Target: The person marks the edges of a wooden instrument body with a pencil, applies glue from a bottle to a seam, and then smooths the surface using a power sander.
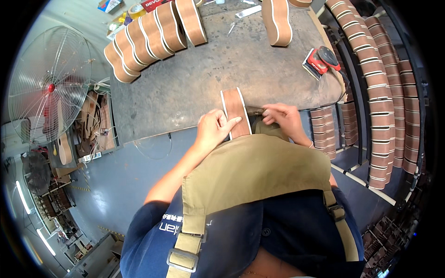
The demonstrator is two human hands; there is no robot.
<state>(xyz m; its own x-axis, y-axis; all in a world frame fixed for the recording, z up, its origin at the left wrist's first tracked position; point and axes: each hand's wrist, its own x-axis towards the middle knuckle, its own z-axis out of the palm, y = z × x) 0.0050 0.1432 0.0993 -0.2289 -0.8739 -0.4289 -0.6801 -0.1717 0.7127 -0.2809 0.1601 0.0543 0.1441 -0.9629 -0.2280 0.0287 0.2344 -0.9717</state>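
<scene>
Centrally: wooden guitar body [235,110] on edge | left hand [214,128] grasping side | right hand [283,118] pressing sandpaper [254,111] | likely light, stiff, dent-prone; hold by sides.

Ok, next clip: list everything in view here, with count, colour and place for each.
Workbench: one, grey-brown, centre.
Held guitar body: one, brown side with white binding, on edge at the bench's near edge.
Row of guitar bodies: about six, brown and white, bench far left.
Lone guitar body: one, brown and white, bench far right.
Sander: one, red and black, bench right.
Racked guitar bodies: many, brown and white, right side.
Fan: one, wire cage with red hub, left.
Apron: one, khaki, on the person.
Left hand: on the held body's left side.
Right hand: on its right side; what the fingers grip is unclear.
</scene>
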